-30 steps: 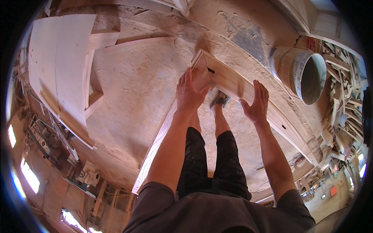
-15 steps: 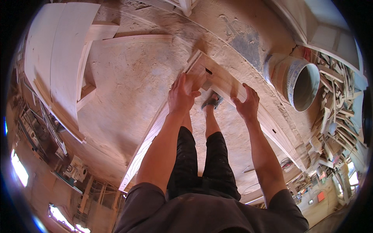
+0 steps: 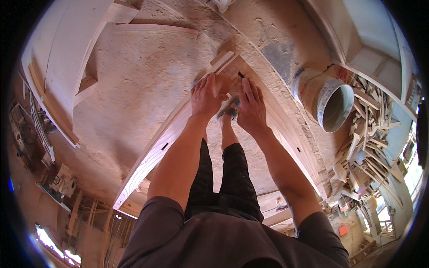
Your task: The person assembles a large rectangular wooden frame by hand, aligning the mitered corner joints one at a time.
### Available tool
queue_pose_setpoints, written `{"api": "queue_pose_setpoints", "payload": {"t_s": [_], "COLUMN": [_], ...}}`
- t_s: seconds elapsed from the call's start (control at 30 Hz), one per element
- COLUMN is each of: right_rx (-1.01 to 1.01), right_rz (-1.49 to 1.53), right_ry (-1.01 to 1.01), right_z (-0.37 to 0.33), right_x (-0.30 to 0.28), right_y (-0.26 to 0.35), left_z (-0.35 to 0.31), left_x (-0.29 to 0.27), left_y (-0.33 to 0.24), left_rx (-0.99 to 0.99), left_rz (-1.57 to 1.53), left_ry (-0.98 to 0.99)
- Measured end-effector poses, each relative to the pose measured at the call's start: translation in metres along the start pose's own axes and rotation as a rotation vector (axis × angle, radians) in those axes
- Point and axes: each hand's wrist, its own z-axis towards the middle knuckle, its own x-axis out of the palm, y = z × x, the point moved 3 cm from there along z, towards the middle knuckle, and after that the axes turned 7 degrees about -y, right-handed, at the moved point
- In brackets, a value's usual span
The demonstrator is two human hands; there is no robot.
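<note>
Two long pale wooden boards meet at a corner at the far middle, standing before my legs. The left board (image 3: 147, 166) runs back toward my left side and has a dark slot in it. The right board (image 3: 286, 130) slants off to the right, with a slot midway and another by the corner. My left hand (image 3: 206, 97) is closed over the left board just short of the corner. Close beside it, my right hand (image 3: 251, 106) grips the right board below the upper slot, fingers pointing away from me. Parts of the joint are hidden behind both hands.
To the right a dusty bucket (image 3: 328, 100) lies on its side, opening toward me. Behind it is a heap of wood offcuts (image 3: 368, 138). Large pale panels (image 3: 67, 53) stand at the left, and a curved strip (image 3: 156, 29) lies on the dusty floor (image 3: 134, 80).
My right hand has moved left and up along the right board to the corner, its fingers now over the board. My left hand stays on the left board. The whole view has shifted slightly.
</note>
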Motion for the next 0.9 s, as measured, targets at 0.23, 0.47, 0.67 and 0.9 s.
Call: {"api": "queue_pose_setpoints", "payload": {"t_s": [0.23,0.47,0.67,0.9], "right_rx": [0.040,0.048,0.078,0.099], "right_rz": [-0.069,-0.127,-0.093,0.152], "right_ry": [0.056,0.150,0.196,0.066], "right_z": [0.003,0.003,0.007,0.007], "right_x": [0.001,-0.002,-0.007,-0.004], "right_y": [0.012,0.013,0.018,-0.009], "left_z": [-0.007,-0.042,-0.051,-0.051], "left_x": [-0.010,-0.027,-0.028,-0.027], "left_y": [0.003,0.047,0.058,0.058], "left_rx": [-0.117,-0.127,-0.108,-0.121], "left_rz": [-0.009,0.030,0.022,0.019], "left_ry": [0.023,0.047,0.011,0.010]}}
